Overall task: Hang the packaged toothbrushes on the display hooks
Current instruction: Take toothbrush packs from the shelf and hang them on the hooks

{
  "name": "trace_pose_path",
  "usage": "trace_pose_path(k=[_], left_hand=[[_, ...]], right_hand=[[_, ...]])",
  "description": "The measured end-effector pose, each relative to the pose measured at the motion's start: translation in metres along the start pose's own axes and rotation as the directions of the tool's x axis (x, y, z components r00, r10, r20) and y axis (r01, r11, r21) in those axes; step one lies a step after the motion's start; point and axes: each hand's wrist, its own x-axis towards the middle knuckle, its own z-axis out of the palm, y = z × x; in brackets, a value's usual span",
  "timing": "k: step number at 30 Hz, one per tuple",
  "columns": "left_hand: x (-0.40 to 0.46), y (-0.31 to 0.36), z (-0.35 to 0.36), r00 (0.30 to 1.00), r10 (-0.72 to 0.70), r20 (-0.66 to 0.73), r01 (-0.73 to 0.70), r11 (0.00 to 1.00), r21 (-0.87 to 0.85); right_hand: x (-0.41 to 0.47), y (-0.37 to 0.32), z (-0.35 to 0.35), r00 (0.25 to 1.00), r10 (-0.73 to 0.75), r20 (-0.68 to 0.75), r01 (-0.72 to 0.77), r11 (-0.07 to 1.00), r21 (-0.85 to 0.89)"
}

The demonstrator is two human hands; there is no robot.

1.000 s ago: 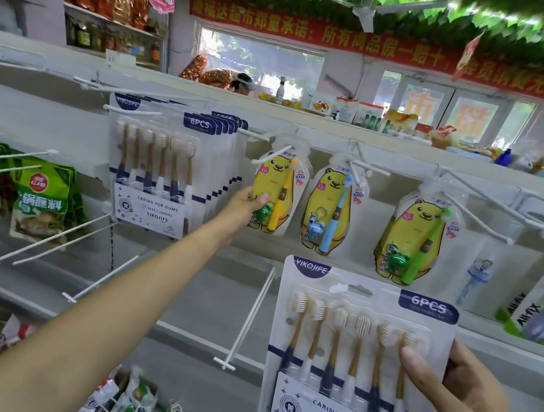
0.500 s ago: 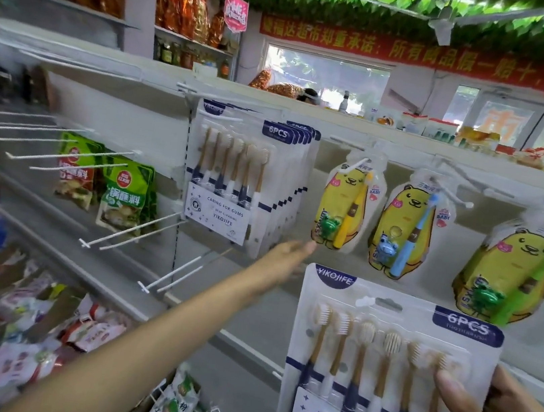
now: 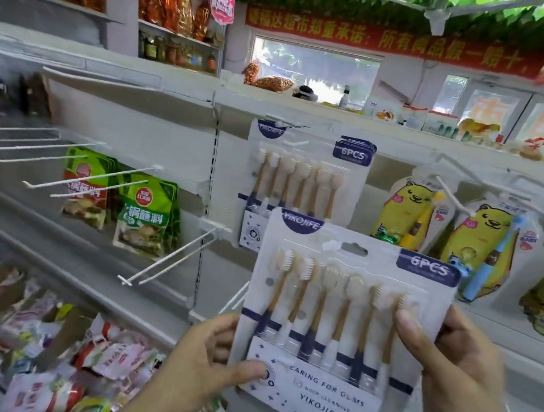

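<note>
In front of the white peg shelving, near the viewer, both hands now grip one six-piece toothbrush pack point(image 3: 333, 328). Half a second ago the left arm was stretched out toward the hanging stock with an open hand; it has since come back, and the left hand point(image 3: 206, 354) pinches the pack's lower left corner, thumb pressed on the printed card, fingers behind. The right hand point(image 3: 452, 356) held the pack alone earlier; it keeps its grip on the right edge, thumb across the last brush handle, fingers curled behind. The pack stands upright, slightly tilted, between the two hands, its hang slot at the top free of any hook. It has moved up and left in view and now overlaps the lower part of the hung toothbrush packs point(image 3: 305, 182), which sit on a hook farther back, just above and left of the held pack. To the right hang yellow bear toothbrush packs point(image 3: 407, 212). To the left, bare white hooks point(image 3: 167, 257) jut out, with green sauce packets point(image 3: 145, 215) hanging farther left. Loose snack packets point(image 3: 66, 344) lie on the lower shelf, near left.
</note>
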Motion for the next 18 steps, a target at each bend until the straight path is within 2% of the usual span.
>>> trace_pose_path(k=[6,11,18], left_hand=[[0.011,0.017,-0.053,0.985,0.124,-0.12,-0.117,0.991,0.06],[0.025,0.035,-0.082,0.972,0.216,-0.093,-0.209,0.975,0.08],[0.042,0.04,-0.102,0.961,0.269,-0.056,-0.268,0.963,0.034]], right_hand=[[0.014,-0.002,0.061,0.993,-0.091,0.072,0.093,0.995,-0.024],[0.032,-0.007,0.095,0.987,-0.146,0.072,0.15,0.988,-0.043],[0.045,-0.01,0.119,0.98,-0.184,0.076,0.189,0.98,-0.057]])
